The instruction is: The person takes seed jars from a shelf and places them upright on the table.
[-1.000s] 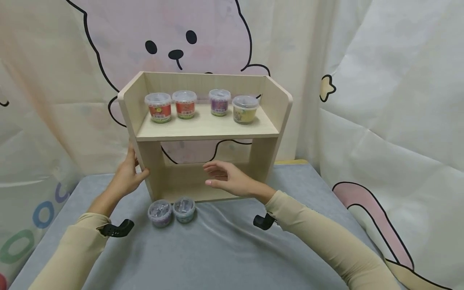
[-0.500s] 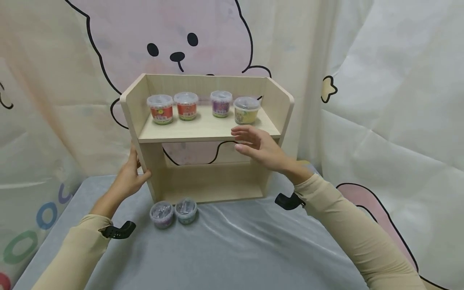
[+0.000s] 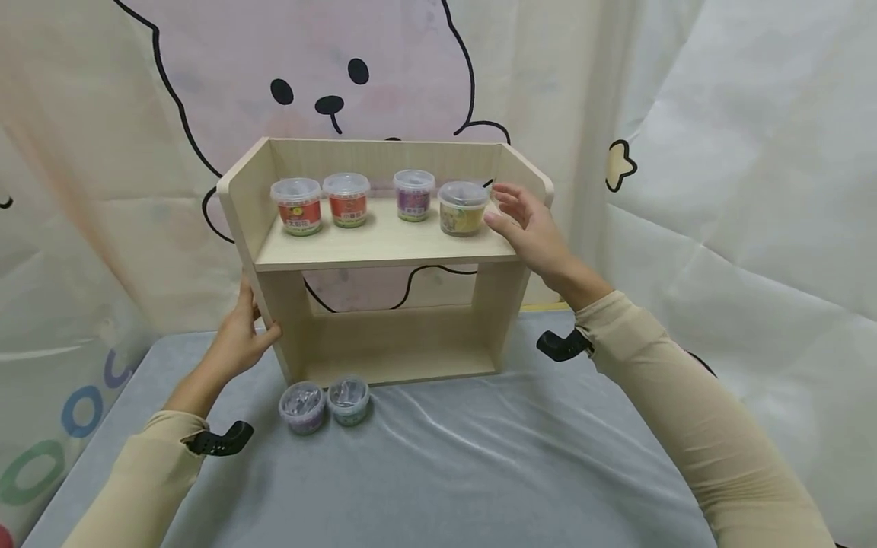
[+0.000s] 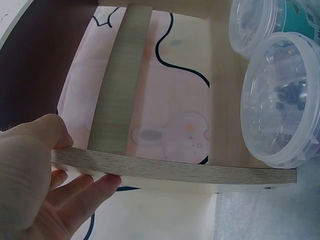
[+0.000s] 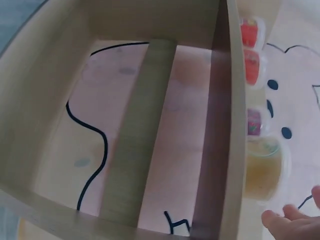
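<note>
A pale wooden two-tier shelf (image 3: pixel 384 247) stands on the table. My left hand (image 3: pixel 240 339) holds its left side panel (image 4: pixel 175 171), thumb on one face and fingers on the other. At the right end of the upper tier, my right hand (image 3: pixel 534 232) has its fingers spread in a loose curve beside a lidded plastic tub with yellow contents (image 3: pixel 461 218). The thumb tip is right at the tub's side. Left of it stand a purple-labelled tub (image 3: pixel 414 199) and two red-labelled tubs, one (image 3: pixel 349 205) beside the other (image 3: pixel 300 213).
Two more clear-lidded tubs, one purplish (image 3: pixel 302 409) and one bluish-green (image 3: pixel 349 401), stand side by side on the grey tablecloth (image 3: pixel 438 472), just before the shelf's lower left corner. A cartoon-printed curtain (image 3: pixel 541 91) hangs behind.
My right hand has moved right and up, from in front of the lower opening to beside the yellow tub. My left hand stays on the side panel.
</note>
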Demonstrator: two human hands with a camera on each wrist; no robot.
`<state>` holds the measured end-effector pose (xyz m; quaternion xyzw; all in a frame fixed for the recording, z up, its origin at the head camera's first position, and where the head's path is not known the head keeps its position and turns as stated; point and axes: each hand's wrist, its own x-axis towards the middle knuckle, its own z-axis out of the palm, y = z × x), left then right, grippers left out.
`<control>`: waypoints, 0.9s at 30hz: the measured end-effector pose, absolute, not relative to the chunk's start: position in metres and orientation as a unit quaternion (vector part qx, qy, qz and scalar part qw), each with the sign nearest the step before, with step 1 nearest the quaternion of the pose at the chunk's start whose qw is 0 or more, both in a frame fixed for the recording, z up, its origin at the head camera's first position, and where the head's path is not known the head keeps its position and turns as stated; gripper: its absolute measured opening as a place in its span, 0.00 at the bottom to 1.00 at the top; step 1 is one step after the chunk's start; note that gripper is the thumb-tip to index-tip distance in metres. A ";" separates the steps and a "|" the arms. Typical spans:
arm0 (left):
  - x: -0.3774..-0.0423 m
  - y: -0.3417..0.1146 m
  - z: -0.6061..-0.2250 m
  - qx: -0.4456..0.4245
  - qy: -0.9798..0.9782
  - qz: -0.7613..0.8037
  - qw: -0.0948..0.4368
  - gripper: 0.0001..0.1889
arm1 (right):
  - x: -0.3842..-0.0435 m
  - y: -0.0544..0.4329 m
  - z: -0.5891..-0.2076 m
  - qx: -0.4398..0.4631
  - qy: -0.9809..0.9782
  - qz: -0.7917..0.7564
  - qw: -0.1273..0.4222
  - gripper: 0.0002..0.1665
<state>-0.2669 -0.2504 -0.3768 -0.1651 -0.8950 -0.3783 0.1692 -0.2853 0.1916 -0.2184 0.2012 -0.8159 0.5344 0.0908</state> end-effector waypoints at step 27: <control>-0.267 -0.245 -0.380 -0.172 -0.887 -0.389 0.182 0.57 | -0.342 0.174 -0.227 0.122 -0.774 0.621 0.023 0.41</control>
